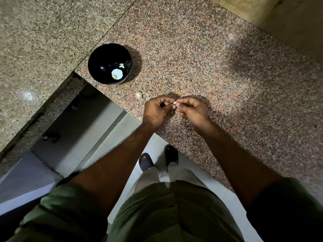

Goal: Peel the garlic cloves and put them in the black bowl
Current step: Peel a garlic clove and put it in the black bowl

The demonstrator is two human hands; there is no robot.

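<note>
Over the granite counter, my left hand (158,109) and my right hand (189,110) meet fingertip to fingertip and pinch a small pale garlic clove (174,103) between them; most of the clove is hidden by the fingers. A glossy black bowl (97,57) stands to the upper left with two pale garlic pieces (116,74) inside. One unpeeled garlic clove (139,95) lies on the counter between the bowl and my left hand.
The speckled granite counter (227,70) spreads ahead and to the right, with its front edge running under my forearms. A second counter slab (43,41) lies at the left, with a dark gap (73,109) below. A wall (288,18) rises at the upper right.
</note>
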